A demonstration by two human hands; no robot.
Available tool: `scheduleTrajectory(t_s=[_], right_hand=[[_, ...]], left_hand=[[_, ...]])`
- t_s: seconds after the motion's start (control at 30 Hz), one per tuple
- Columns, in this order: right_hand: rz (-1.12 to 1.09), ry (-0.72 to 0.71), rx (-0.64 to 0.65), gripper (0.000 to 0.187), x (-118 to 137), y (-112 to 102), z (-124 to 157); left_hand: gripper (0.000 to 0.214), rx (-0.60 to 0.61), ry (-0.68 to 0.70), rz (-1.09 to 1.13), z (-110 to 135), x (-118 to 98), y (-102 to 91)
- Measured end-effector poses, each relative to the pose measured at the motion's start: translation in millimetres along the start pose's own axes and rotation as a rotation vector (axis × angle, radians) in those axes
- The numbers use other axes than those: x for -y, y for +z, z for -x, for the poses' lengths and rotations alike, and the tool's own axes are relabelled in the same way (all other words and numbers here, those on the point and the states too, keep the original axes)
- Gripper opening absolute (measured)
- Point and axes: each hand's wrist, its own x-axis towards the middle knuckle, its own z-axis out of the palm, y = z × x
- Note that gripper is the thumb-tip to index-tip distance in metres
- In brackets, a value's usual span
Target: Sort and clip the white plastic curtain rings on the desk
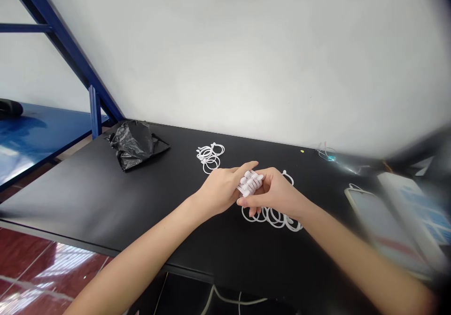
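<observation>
- Both hands meet just right of the middle of the frame, above the black table. Between them is a bundle of white ties, small and tightly packed, with ribbed bands showing across it.
- The left hand is closed on the bundle's near side, thumb laid over the top. The right hand is curled round the other side, fingers bent under it. Both are grasping it.
- Directly below the right hand, a row of white rings lies flat on the table, the loops overlapping one another. They look thin, pale and springy.
- Above and left of the hands, a small heap of white rings sits apart, tangled together.
- Judging from that, a fair share of loops looks already made: one heap and one row lie on the table. The bundle in the hands seems the part in progress. How many ties it holds I cannot tell.
- Further left, a crumpled black bag rests near the wall.
- At the right edge lies a phone, face up, blurred.
</observation>
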Motion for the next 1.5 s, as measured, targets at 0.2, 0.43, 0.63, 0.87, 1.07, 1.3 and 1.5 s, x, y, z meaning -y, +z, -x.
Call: scheduleTrajectory(t_s=[0.2,0.43,0.63,0.87,1.07,1.3,1.5], right_hand=[[-0.025,0.068,0.199,0.019,-2,-8,-2],[-0.168,0.092,0.285,0.04,-6,-9,-5],[-0.155,0.049,0.178,0.043,-8,-1,-4],[-0.008,-0.059,0.161,0.035,-6,1,-3],[0.025,-0.143,0.096,0.047,-12,10,1],[0.127,-0.215,0.12,0.05,-6,12,12],[0.121,-0.189,0.188,0.057,4,11,15]], left_hand=[[0.056,0.109,0.082,-0.023,0,1,-3.7],[0.059,0.142,0.028,0.125,-2,0,-3.5],[0.059,0.154,0.036,-0.058,-1,3,-4.2],[0.029,0.1,0.037,0.401,-5,19,0.9],[0.023,0.1,-0.017,0.622,-6,15,1.0],[0.024,0.042,0.033,0.519,1,7,-0.7],[0.043,-0.059,0.158,0.185,8,9,0.9]])
